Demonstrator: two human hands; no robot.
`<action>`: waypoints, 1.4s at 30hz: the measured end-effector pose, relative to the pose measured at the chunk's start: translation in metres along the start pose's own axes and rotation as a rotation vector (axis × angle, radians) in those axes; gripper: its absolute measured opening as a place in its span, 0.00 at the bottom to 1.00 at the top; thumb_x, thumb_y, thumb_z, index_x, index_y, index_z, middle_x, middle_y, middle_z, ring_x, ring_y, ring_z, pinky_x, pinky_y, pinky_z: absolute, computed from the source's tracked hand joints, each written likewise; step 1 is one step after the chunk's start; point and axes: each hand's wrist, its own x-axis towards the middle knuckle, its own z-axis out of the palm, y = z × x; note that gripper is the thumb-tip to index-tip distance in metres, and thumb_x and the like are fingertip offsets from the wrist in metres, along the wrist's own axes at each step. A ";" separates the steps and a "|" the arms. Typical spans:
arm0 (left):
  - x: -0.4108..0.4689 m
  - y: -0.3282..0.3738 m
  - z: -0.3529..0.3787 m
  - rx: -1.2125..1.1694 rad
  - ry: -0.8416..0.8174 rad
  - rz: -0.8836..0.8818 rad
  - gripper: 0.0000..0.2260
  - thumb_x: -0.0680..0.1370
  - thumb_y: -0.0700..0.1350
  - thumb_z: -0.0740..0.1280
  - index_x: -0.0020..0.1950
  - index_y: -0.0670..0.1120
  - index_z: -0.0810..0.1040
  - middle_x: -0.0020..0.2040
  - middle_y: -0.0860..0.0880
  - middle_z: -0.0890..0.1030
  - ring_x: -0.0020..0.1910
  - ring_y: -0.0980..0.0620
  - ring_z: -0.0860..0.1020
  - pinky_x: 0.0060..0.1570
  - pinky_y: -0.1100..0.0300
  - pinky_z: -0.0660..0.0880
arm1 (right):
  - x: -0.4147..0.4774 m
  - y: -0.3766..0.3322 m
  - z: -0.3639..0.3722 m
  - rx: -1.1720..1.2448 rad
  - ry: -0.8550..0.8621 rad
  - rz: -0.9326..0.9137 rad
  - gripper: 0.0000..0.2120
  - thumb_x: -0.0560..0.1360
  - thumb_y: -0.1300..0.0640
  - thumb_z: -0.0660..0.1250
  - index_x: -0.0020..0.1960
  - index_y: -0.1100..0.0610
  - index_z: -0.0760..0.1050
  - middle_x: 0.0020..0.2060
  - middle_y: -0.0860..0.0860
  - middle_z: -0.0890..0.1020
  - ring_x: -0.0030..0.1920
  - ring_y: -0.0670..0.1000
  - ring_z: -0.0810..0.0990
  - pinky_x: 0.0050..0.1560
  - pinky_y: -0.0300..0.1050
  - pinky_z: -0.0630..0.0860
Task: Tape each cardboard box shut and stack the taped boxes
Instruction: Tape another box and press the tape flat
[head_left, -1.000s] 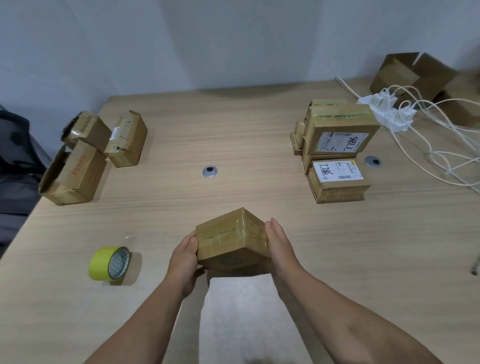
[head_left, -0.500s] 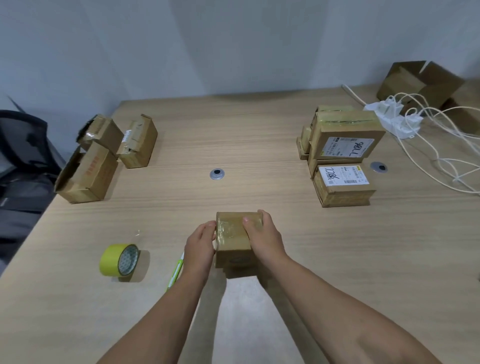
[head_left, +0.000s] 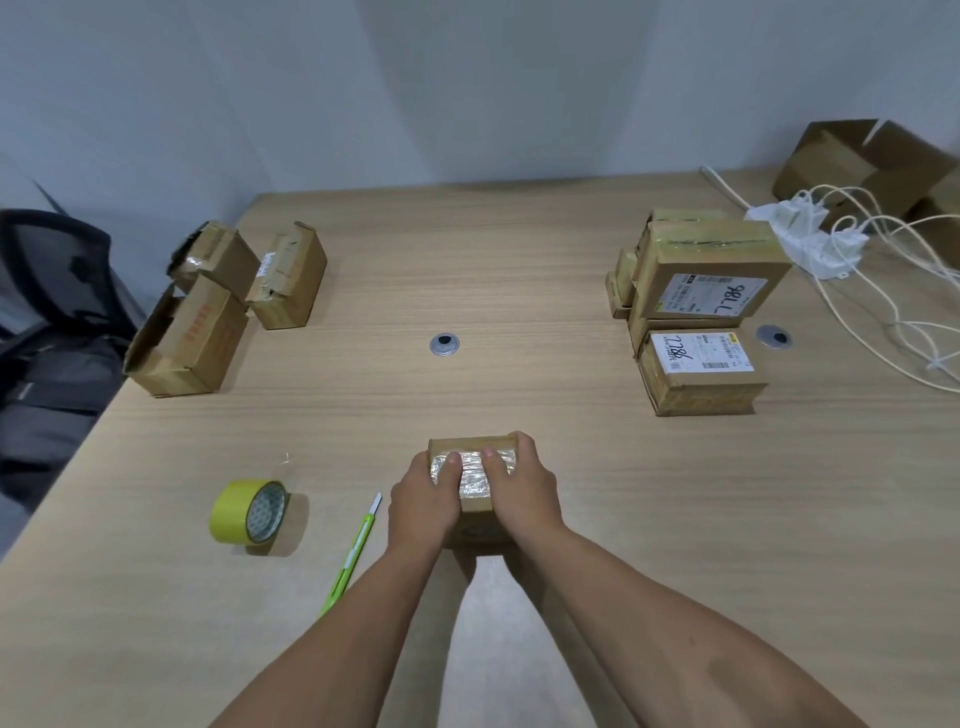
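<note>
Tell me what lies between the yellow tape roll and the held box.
A slim green tool lies on the table between tape roll and box, touching neither; head view shows it.

Two hands show, the left hand (head_left: 423, 499) and the right hand (head_left: 522, 488), and they hold one taped box (head_left: 475, 493). The far-left group of boxes (head_left: 223, 306) numbers three, all open. The right stack of boxes (head_left: 701, 291) has at least five; they overlap, so the exact count cannot be told. At least two more corner boxes (head_left: 872, 161) are cut off by the frame edge. The surface (head_left: 519, 260) also carries one roll of yellow tape (head_left: 249, 512), one green cutter (head_left: 353, 556), two metal discs, the middle disc (head_left: 444, 344) and the right disc (head_left: 773, 336), and one white power strip (head_left: 800, 234). Its cables (head_left: 883, 291) are too tangled to count. One chair (head_left: 52, 291) stands at the left.
</note>
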 end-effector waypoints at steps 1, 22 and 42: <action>0.000 0.000 -0.001 -0.009 0.005 0.015 0.13 0.83 0.53 0.60 0.54 0.44 0.78 0.49 0.47 0.81 0.51 0.43 0.78 0.48 0.55 0.70 | 0.001 0.000 0.000 0.010 0.004 -0.006 0.25 0.81 0.41 0.59 0.75 0.47 0.62 0.62 0.54 0.79 0.60 0.56 0.78 0.62 0.54 0.75; 0.008 -0.005 -0.012 -0.305 -0.143 -0.156 0.17 0.82 0.53 0.59 0.48 0.48 0.85 0.46 0.49 0.85 0.50 0.46 0.81 0.54 0.52 0.76 | 0.000 0.004 -0.010 0.067 -0.060 0.007 0.27 0.84 0.40 0.53 0.81 0.43 0.54 0.78 0.49 0.66 0.77 0.54 0.64 0.76 0.58 0.60; 0.000 -0.008 -0.015 -0.344 -0.195 -0.107 0.11 0.84 0.45 0.62 0.59 0.50 0.83 0.52 0.52 0.86 0.55 0.49 0.83 0.64 0.45 0.75 | -0.003 0.015 -0.011 0.027 -0.087 -0.053 0.27 0.85 0.43 0.52 0.81 0.40 0.49 0.71 0.52 0.73 0.64 0.51 0.73 0.68 0.54 0.70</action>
